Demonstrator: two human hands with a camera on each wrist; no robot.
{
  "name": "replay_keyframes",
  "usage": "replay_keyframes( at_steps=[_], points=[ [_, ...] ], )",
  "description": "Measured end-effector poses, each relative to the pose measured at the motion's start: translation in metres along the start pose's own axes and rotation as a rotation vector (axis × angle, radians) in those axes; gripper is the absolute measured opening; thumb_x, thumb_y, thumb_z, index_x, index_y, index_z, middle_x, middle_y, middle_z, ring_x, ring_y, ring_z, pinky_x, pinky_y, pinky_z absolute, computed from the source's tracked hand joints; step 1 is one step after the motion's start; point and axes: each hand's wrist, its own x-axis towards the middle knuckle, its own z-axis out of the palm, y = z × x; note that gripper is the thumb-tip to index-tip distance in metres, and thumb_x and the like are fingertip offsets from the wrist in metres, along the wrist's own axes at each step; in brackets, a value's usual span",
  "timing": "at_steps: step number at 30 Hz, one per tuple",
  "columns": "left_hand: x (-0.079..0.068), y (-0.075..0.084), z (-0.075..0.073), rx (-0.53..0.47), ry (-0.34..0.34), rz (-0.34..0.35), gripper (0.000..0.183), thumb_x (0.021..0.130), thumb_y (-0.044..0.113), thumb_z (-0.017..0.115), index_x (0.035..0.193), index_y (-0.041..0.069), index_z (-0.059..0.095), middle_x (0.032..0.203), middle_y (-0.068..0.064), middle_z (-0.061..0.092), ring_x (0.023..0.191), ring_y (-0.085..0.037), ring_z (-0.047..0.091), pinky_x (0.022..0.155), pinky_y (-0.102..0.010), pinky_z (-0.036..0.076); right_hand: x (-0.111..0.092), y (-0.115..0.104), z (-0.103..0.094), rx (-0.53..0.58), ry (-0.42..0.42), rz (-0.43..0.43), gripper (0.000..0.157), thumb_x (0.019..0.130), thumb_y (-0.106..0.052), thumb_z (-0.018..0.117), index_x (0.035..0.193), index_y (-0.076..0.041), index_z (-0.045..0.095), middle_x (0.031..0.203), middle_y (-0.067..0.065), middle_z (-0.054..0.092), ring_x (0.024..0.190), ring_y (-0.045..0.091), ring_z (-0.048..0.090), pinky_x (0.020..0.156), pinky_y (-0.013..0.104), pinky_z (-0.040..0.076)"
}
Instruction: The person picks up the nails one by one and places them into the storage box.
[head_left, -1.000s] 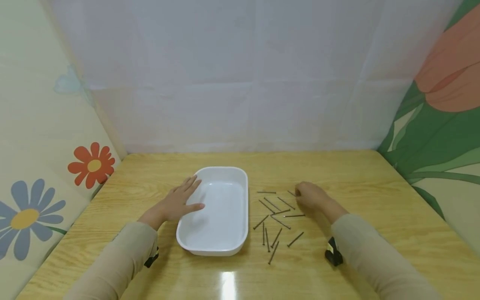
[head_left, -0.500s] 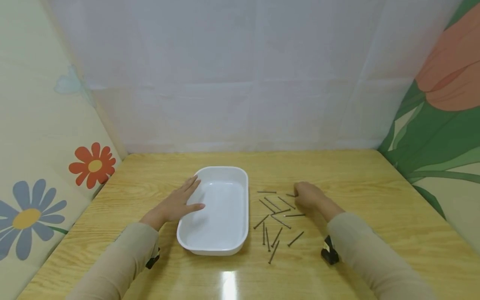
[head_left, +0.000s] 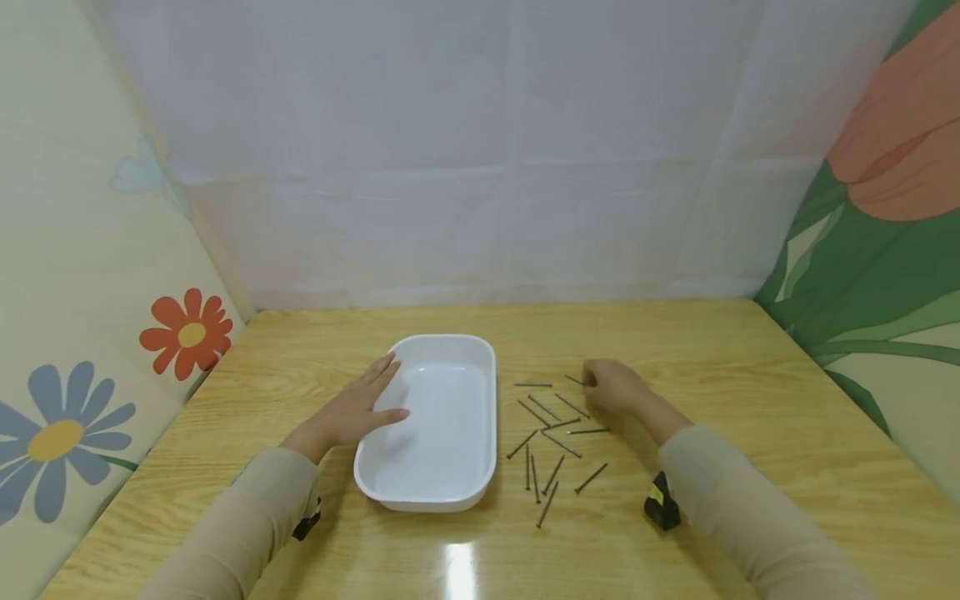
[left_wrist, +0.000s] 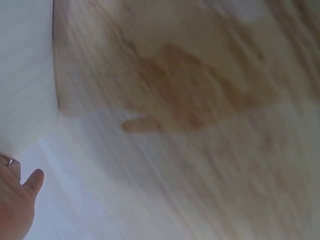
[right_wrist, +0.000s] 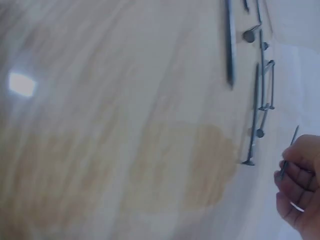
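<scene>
A white rectangular tray (head_left: 442, 433) stands on the table left of the middle, its inside bare. My left hand (head_left: 348, 410) rests on the tray's left rim, fingers straight and thumb reaching over the inside. The left wrist view shows only part of that hand (left_wrist: 16, 200) beside the tray's wall. Beyond the loose nails, my right hand (head_left: 618, 388) pinches one nail (head_left: 575, 380) between thumb and fingers. In the right wrist view the held nail (right_wrist: 295, 137) sticks out above the thumb, with its lower end among the fingers.
Several dark nails (head_left: 592, 478) lie scattered at different angles on the wooden table (head_left: 675, 333), between the tray and my right hand. A white cloth wall (head_left: 480, 208) closes off the back. Flower-patterned sheets stand at both sides.
My right hand has shifted slightly left and away from me, and the nail in its fingers has turned a little. The left hand and the tray have stayed put.
</scene>
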Motion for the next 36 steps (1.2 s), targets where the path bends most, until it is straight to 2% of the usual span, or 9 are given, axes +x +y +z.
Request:
replay_keyframes(
  at_steps=[5, 16, 28, 36],
  points=[
    [-0.001, -0.001, 0.001, -0.006, 0.001, -0.009, 0.084, 0.08, 0.058, 0.043, 0.139, 0.007, 0.011, 0.144, -0.004, 0.0, 0.129, -0.027, 0.004, 0.098, -0.051, 0.015, 0.003, -0.008, -0.001, 0.085, 0.027, -0.035, 0.01, 0.08, -0.003, 0.053, 0.088, 0.0, 0.058, 0.083, 0.008, 0.056, 0.078, 0.023, 0.053, 0.068, 0.037, 0.045],
    [0.0, -0.002, 0.001, -0.015, 0.004, -0.01, 0.084, 0.08, 0.057, 0.044, 0.139, 0.008, 0.011, 0.144, -0.003, 0.0, 0.129, -0.026, 0.003, 0.098, -0.051, 0.015, 0.007, -0.025, 0.0, 0.243, 0.037, -0.123, 0.01, 0.077, 0.003, 0.055, 0.087, 0.003, 0.058, 0.078, 0.005, 0.057, 0.073, 0.018, 0.053, 0.066, 0.03, 0.046],
    [0.0, -0.002, 0.002, -0.027, -0.003, -0.017, 0.083, 0.08, 0.056, 0.045, 0.139, 0.009, 0.01, 0.144, -0.003, 0.0, 0.129, -0.026, 0.003, 0.098, -0.05, 0.015, 0.006, -0.03, -0.001, 0.286, 0.019, -0.114, 0.01, 0.079, 0.001, 0.055, 0.089, 0.003, 0.058, 0.08, 0.005, 0.057, 0.075, 0.018, 0.053, 0.067, 0.029, 0.046],
    [0.0, 0.0, 0.001, -0.03, -0.003, -0.016, 0.082, 0.081, 0.055, 0.045, 0.139, 0.008, 0.01, 0.144, -0.005, 0.0, 0.129, -0.027, 0.004, 0.098, -0.051, 0.015, 0.008, -0.038, -0.003, 0.319, 0.009, -0.159, 0.01, 0.079, 0.0, 0.056, 0.089, 0.004, 0.058, 0.081, 0.004, 0.057, 0.076, 0.018, 0.053, 0.067, 0.028, 0.046]
  ],
)
